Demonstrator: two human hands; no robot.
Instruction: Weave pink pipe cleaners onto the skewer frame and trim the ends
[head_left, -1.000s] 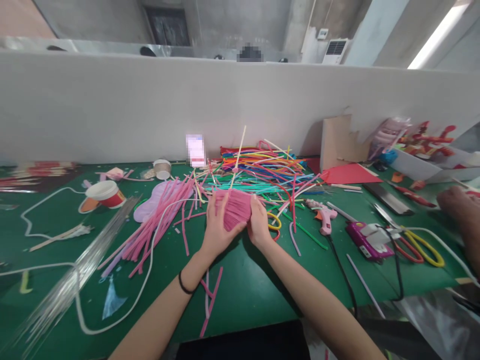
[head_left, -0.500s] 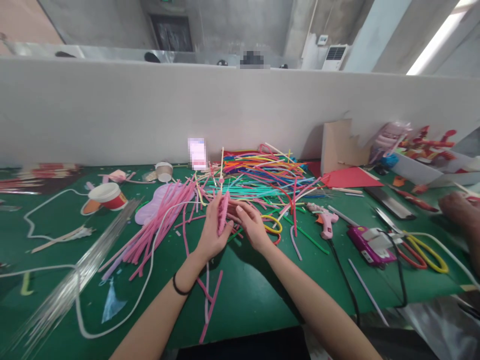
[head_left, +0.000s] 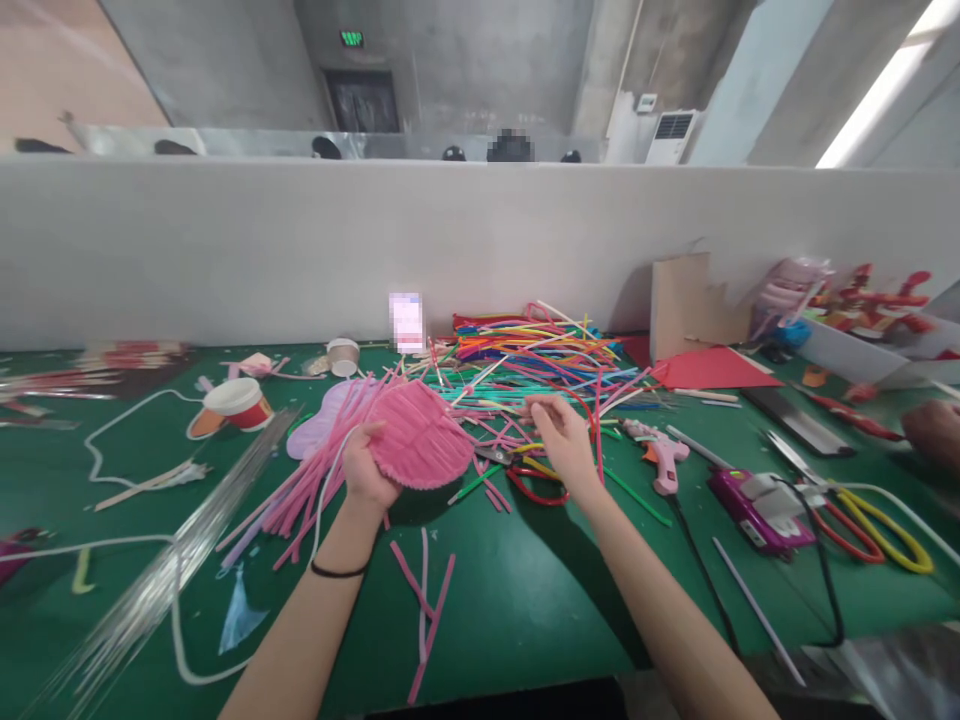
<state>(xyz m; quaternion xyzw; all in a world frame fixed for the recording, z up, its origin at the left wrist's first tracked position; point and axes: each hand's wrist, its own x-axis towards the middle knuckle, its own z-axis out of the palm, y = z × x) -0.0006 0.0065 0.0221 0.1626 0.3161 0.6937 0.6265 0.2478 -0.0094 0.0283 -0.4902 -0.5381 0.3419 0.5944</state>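
My left hand [head_left: 369,468] grips a pink fan-shaped piece [head_left: 421,435] made of fuzzy pipe cleaners at its left edge, holding it flat side up above the table. A pale thin stick [head_left: 486,376] shows beyond its upper right edge; whether it is joined to the piece I cannot tell. My right hand [head_left: 561,440] hovers apart from the piece, fingers loosely bent, nothing visible in them. Beside it lie scissors with red and yellow handles [head_left: 536,490]. Behind both hands spreads a heap of coloured pipe cleaners [head_left: 525,345]; pink pipe cleaners [head_left: 300,500] lie left.
A pink glue gun [head_left: 664,458], a purple power strip [head_left: 757,510] and a second pair of scissors [head_left: 877,530] lie right. Left are a paper cup [head_left: 244,405], thin wires [head_left: 172,540] and a white cable [head_left: 176,620]. A co-worker's hand [head_left: 930,430] is at far right.
The pink piece has turned from edge-on to flat and moved left with my left hand. My right hand has drawn away from it to the right, uncovering the scissors.
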